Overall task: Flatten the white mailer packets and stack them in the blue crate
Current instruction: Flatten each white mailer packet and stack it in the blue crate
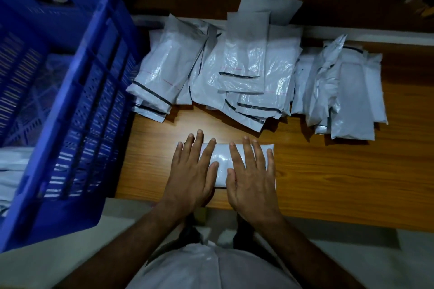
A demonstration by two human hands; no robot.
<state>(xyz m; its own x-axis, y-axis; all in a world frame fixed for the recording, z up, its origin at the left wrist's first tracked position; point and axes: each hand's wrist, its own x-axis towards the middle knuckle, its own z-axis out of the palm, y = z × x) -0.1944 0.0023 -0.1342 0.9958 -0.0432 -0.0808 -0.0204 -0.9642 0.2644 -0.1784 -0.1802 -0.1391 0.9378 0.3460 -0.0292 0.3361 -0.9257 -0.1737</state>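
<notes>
Head view, looking straight down: a white mailer packet (220,166) lies on the wooden worktop (328,176) near its front edge, a plump, glossy rectangle of crinkled plastic. Both hands are flat on it, palms down. The left hand (195,171) covers its left end and the right hand (252,178) its right end, so only the shiny strip between them and the far right corner show. The fingers (207,151) of both hands are spread apart and straight, pressing rather than gripping.

Behind, across the back of the worktop, a loose pile of packets (246,73) overlaps in a fan, the same grey-white film with thin dark seal strips at the near ends. Some sag flat, others bulge. How many lie underneath I cannot make out.

To the left stands the blue crate (77,105), rigid plastic with slotted, perforated walls and a handle cut-out, tilted in the wide lens and cut off by the picture's edge. White packets already inside (14,171) show at its lower left, blurred. The room beyond the worktop is too dark to read.
</notes>
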